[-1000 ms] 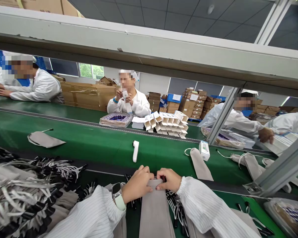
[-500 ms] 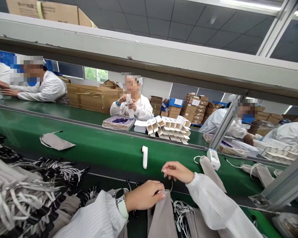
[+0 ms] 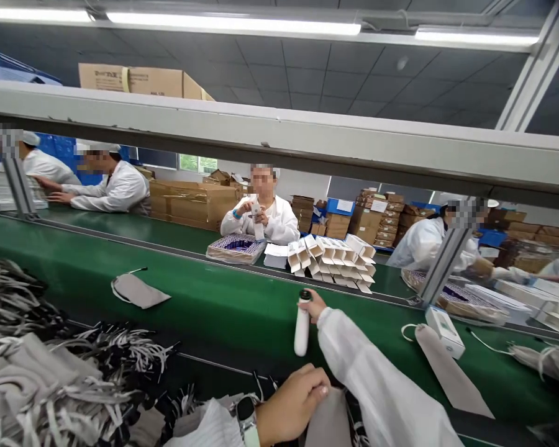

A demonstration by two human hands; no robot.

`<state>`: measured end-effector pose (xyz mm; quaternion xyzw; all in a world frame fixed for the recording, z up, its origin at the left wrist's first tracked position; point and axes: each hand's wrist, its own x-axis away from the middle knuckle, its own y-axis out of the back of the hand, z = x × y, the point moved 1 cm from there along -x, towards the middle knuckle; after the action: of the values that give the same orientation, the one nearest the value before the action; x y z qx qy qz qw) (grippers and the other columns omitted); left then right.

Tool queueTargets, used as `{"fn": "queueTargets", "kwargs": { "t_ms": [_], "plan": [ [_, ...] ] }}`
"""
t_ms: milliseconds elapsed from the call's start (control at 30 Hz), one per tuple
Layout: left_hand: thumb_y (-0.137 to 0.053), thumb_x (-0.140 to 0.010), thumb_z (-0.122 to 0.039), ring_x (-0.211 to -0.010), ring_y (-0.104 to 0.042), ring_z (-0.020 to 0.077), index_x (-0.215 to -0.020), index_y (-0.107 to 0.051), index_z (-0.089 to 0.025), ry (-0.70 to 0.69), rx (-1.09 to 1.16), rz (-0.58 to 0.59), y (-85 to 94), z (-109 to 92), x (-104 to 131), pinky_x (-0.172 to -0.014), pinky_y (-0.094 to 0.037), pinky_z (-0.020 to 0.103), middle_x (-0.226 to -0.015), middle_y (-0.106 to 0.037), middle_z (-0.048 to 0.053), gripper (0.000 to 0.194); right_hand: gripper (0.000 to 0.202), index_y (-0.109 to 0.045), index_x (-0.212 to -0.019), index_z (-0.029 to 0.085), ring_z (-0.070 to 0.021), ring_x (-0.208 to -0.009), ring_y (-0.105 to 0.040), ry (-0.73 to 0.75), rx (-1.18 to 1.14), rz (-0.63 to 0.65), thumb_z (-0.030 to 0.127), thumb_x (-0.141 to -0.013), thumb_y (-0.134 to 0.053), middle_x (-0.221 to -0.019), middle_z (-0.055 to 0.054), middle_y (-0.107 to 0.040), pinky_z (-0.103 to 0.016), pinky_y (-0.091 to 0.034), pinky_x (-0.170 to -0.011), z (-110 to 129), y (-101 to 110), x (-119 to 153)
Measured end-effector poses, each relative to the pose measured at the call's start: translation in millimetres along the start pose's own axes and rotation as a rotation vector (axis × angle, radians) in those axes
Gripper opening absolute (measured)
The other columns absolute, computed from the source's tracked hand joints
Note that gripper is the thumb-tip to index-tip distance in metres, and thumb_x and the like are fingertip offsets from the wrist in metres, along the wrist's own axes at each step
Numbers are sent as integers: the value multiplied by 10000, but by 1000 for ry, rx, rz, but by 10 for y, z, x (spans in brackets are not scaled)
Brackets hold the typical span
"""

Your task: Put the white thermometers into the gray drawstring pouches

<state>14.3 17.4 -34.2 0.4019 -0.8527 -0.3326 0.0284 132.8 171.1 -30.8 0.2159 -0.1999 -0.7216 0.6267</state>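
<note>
My right hand (image 3: pixel 313 305) reaches out over the green belt, its fingers closed around the upper end of a white handheld device (image 3: pixel 302 335) with a black round end on top. The device hangs roughly upright. Lower down, my left hand (image 3: pixel 292 400) pinches the top edge of a grey fabric pouch (image 3: pixel 328 419), whose lower part runs out of view. Left of it lies a big heap of grey drawstring pouches (image 3: pixel 41 379) with pale cords and black cord ends. Another pouch (image 3: pixel 140 290) rests on the belt at the left.
The green belt (image 3: pixel 205 304) runs across in front of me. At the right, a small white box (image 3: pixel 445 331) lies beside a grey pouch (image 3: pixel 451 369). Open white boxes (image 3: pixel 333 256) are stacked across the belt, near a seated co-worker (image 3: pixel 284 217). A metal post (image 3: pixel 447 267) stands right.
My right hand has moved forward and taken hold of the white device that lay on the belt. My left hand stays on the pouch. The view has tilted up and turned slightly left.
</note>
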Motion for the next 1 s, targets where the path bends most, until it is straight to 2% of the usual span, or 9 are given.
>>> {"fn": "queueTargets", "kwargs": {
  "t_ms": [100,233,367,433,500,633,867,933,1000],
  "plan": [
    [-287,-863,-264,-742,-429,120,-777,-435,-178,19,56,-69,-18,6,-3,-688,-346,212,-777,-426,-4,192,496,-279,-1138,271,-157,-740,-571,9,-236,10,274,-697,-506,-891,-16,-556,-292,-460,-554,-91,377,284],
    [-280,-865,-302,-739,-408,129,-775,-413,-176,16,101,-136,-33,1,3,-685,-334,226,-766,-409,-4,204,537,-395,-975,286,-143,-660,-523,19,-725,-16,338,-528,-688,-787,23,-520,-284,-444,-520,-152,750,712],
    [-275,-869,-327,-744,-405,127,-784,-432,-183,-11,117,-127,-47,-42,24,-694,-330,226,-792,-403,-6,229,461,-422,-866,258,-133,-653,-498,36,-945,-71,319,-518,-719,-735,26,-506,-289,-443,-548,-171,867,963],
    [-275,-870,-343,-750,-408,125,-788,-442,-186,-20,131,-99,-54,-64,28,-703,-331,225,-804,-400,-6,243,433,-425,-844,256,-122,-632,-495,61,-990,-9,317,-530,-717,-708,37,-507,-290,-443,-557,-167,840,1027],
    [-266,-872,-359,-755,-410,126,-794,-446,-190,-15,156,-101,-52,-72,19,-709,-333,225,-806,-396,-6,258,381,-438,-809,244,-108,-588,-489,55,-967,147,346,-554,-701,-672,46,-505,-289,-441,-543,-166,770,1071],
    [-286,-865,-367,-788,-406,134,-817,-445,-198,2,193,-226,-11,-43,-20,-724,-334,230,-842,-380,3,237,345,-529,-703,153,-96,-570,-500,28,-709,510,489,-642,-581,-650,6,-530,-231,-411,-505,-225,597,1122],
    [-319,-843,-386,-775,-422,134,-833,-461,-205,61,194,-293,93,-13,-74,-689,-361,228,-883,-373,9,231,624,-566,-653,97,-54,-332,-396,-101,-342,770,683,-658,-351,-510,-18,-517,-176,-278,-329,-320,466,1200],
    [-307,-840,-390,-750,-425,133,-808,-467,-202,75,138,-306,140,-41,-78,-667,-363,225,-857,-383,6,248,582,-552,-738,129,-46,-316,-347,-7,-258,631,662,-694,-322,-488,16,-482,-174,-255,-328,-257,494,1220],
    [-313,-830,-399,-703,-424,131,-818,-464,-206,124,56,-299,202,-98,-65,-618,-356,221,-816,-398,1,245,473,-526,-769,168,-53,-341,-329,179,-142,295,599,-738,-336,-450,51,-415,-177,-252,-359,-190,568,1219]
  ]
}}
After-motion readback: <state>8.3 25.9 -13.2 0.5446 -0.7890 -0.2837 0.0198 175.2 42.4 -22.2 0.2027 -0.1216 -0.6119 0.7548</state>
